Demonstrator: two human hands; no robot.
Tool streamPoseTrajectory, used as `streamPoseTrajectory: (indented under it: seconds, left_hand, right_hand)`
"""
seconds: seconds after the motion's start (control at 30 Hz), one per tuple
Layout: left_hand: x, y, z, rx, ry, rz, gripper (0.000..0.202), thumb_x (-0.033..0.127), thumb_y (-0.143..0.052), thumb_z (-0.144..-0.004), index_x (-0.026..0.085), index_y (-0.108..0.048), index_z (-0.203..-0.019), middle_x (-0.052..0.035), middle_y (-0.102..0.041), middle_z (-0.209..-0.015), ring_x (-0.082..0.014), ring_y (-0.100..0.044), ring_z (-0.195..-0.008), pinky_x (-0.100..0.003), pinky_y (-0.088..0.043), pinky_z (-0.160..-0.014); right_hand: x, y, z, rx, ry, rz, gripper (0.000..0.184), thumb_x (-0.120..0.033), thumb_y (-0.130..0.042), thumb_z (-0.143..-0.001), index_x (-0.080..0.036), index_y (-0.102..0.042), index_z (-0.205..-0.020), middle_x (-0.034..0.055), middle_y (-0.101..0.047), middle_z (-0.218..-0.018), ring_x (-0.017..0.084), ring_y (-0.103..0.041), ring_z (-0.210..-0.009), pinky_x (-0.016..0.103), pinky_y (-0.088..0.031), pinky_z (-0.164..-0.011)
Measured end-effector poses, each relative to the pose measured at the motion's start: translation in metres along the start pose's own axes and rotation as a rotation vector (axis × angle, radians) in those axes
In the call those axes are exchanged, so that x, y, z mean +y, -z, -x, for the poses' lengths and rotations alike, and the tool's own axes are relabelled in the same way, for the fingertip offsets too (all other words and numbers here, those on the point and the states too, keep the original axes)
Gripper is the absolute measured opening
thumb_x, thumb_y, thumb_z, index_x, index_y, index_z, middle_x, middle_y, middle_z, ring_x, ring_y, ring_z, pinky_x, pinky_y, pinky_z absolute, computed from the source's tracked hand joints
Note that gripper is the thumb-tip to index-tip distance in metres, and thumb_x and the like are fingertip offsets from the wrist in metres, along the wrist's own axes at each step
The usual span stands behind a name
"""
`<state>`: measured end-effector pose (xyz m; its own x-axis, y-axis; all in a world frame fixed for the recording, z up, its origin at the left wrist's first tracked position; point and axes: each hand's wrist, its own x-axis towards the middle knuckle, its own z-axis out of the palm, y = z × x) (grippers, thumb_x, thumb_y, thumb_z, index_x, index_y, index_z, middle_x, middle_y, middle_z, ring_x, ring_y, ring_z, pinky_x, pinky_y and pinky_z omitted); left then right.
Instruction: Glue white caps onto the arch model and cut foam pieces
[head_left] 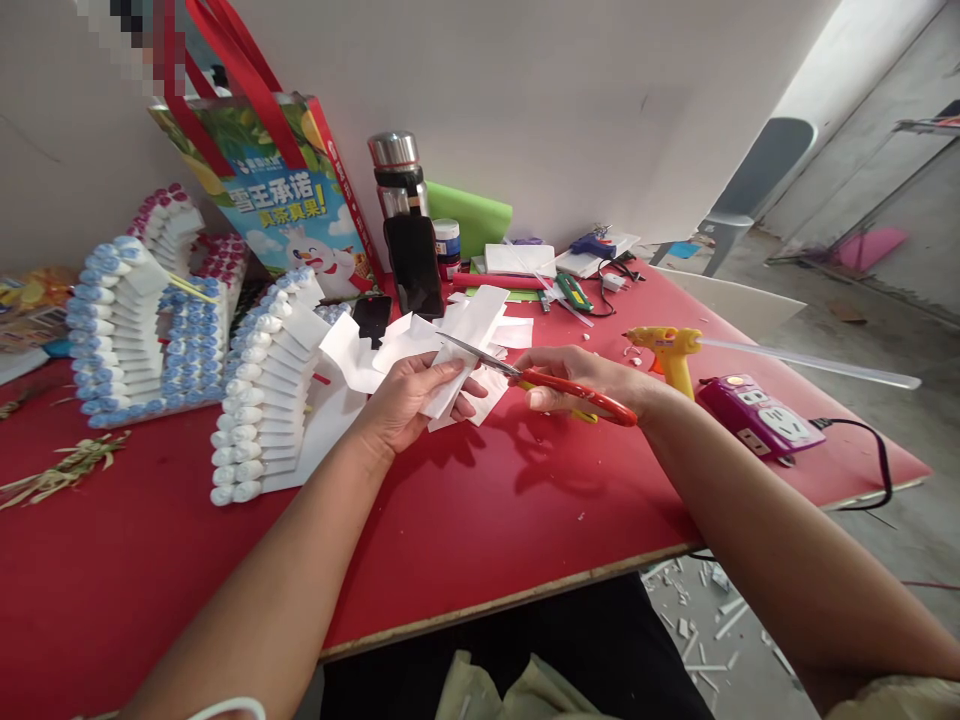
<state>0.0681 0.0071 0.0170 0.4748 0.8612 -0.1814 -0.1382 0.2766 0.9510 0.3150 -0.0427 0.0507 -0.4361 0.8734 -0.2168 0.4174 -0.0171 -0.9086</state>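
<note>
White paper strip above red table, pinched by left hand, thumb against fingers. Right hand curls fingers around red-handled scissors, some hidden. Phone hides flask's lower part. Printed bag cut off above; contents unclear.

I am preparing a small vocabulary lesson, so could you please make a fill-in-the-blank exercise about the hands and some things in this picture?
1. The right hand holds a pair of ____.
2. The left hand holds some white ____.
3. The glue gun is coloured ____.
4. The tabletop is coloured ____.

Missing words: scissors; paper; yellow; red.
</note>
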Motion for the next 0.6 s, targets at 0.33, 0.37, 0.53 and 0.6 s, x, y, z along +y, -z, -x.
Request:
streamPoseTrajectory:
  seconds: [0.33,0.37,0.53,0.6]
  left_hand:
    - [0.0,0.0,-0.0007,-0.014,-0.002,0.031,0.02,0.028,-0.074,-0.081,0.011,-0.07,-0.092,-0.0089,-0.075,-0.074,-0.0132,-0.065,-0.049,-0.023,-0.052,-0.051]
    - [0.0002,0.0001,-0.0007,-0.016,-0.002,0.034,0.02,0.027,-0.074,-0.081,0.011,-0.07,-0.091,-0.0087,-0.075,-0.074,-0.0133,-0.065,-0.049,-0.023,-0.052,-0.051]
    - [0.0013,0.0001,0.0001,-0.034,-0.001,0.035,0.022,0.028,-0.073,-0.081,0.01,-0.07,-0.094,-0.0091,-0.075,-0.074,-0.0134,-0.065,-0.049,-0.023,-0.052,-0.051]
    - [0.0014,0.0002,0.0007,-0.035,-0.004,0.039,0.021,0.028,-0.073,-0.082,0.011,-0.069,-0.093,-0.0093,-0.075,-0.075,-0.0133,-0.065,-0.049,-0.022,-0.052,-0.05]
  right_hand:
    - [0.0019,-0.006,-0.0012,0.078,-0.042,-0.114,0.052,-0.057,-0.081,-0.066,-0.018,-0.066,-0.097,-0.0037,-0.051,-0.068,0.006,-0.036,-0.05,0.022,-0.03,-0.045]
    - [0.0022,-0.0061,-0.0016,0.082,-0.041,-0.121,0.052,-0.056,-0.082,-0.065,-0.018,-0.067,-0.097,-0.0039,-0.051,-0.067,0.006,-0.036,-0.05,0.022,-0.031,-0.046]
    - [0.0023,-0.0059,-0.0028,0.131,-0.074,-0.1,0.049,-0.052,-0.086,-0.061,-0.018,-0.067,-0.092,-0.0051,-0.05,-0.06,0.007,-0.04,-0.048,0.023,-0.033,-0.046]
    - [0.0021,-0.0071,-0.0031,0.135,-0.096,-0.126,0.049,-0.053,-0.085,-0.062,-0.018,-0.065,-0.089,-0.0056,-0.049,-0.056,0.007,-0.038,-0.045,0.023,-0.031,-0.044]
